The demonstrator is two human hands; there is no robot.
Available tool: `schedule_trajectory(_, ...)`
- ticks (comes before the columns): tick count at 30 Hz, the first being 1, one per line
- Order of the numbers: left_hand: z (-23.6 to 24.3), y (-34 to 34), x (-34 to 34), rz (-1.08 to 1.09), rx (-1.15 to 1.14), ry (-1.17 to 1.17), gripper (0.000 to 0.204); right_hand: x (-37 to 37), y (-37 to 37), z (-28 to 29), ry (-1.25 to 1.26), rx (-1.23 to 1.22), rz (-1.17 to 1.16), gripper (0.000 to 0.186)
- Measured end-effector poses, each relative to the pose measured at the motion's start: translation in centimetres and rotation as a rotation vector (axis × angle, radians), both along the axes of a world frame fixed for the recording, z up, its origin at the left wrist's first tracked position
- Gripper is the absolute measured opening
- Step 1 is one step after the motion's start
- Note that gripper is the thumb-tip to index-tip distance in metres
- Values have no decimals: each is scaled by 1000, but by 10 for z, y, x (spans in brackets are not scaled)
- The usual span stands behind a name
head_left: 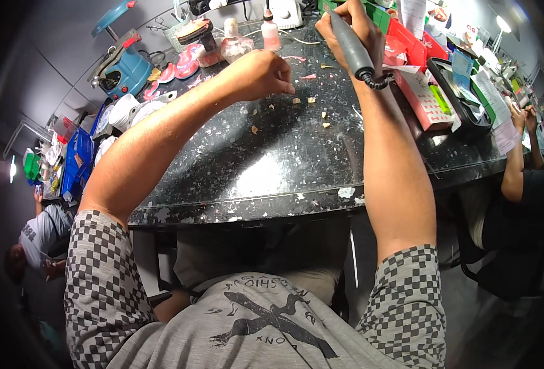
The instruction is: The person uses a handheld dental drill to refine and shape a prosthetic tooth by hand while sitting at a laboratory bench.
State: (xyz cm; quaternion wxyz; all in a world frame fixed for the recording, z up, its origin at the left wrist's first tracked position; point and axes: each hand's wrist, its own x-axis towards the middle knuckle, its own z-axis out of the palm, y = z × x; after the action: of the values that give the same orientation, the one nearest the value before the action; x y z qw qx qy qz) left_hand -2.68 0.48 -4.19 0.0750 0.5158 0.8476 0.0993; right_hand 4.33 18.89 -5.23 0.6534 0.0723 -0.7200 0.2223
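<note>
The right hand (349, 27) grips a grey rotary handpiece (350, 44), its coiled cord at the wrist. The left hand (266, 74) is curled closed just above small tan bits (312, 99) scattered on the speckled black worktop (272, 172).

bright overhead light glares off the dark worktop (266, 175); fisheye edges bend and darken.

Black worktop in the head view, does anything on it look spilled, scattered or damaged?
Yes. Small tan crumbs lie scattered loose on the black worktop just beyond the left hand, and the front edge is chipped and flecked white. The right hand grips a grey rotary handpiece.
</note>
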Motion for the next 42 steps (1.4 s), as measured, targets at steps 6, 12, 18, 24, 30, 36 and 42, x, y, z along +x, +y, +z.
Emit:
schedule_trajectory(6, -9, -38, -18, -45, 148, -209, 23, 1, -7, 2, -50, -92, 40, 23)
schedule_trajectory(12, -11, -42, -9, -97, 101, -197, 18, -8, -4, -7, -123, -20, -89, 24)
schedule_trajectory(18, -1, -55, -4, -86, 421, -193, 11, -23, 4, -9, -5, -19, -57, 25)
schedule_trajectory(24, -12, -117, 8, 81, 826, -888, 17, -7, -49, 12, 36, 30, 172, 23)
schedule_trajectory(30, -32, -151, 25, 387, 1072, -1380, 21, 9, -138, -11, -54, 106, 672, 30)
schedule_trajectory(36, -22, -155, 32, 360, 1155, -1467, 23, 19, -156, -26, -215, -106, 914, 44)
schedule_trajectory(42, -27, -154, 36, 352, 1216, -1510, 23, 30, -141, -14, -539, 81, 893, 46)
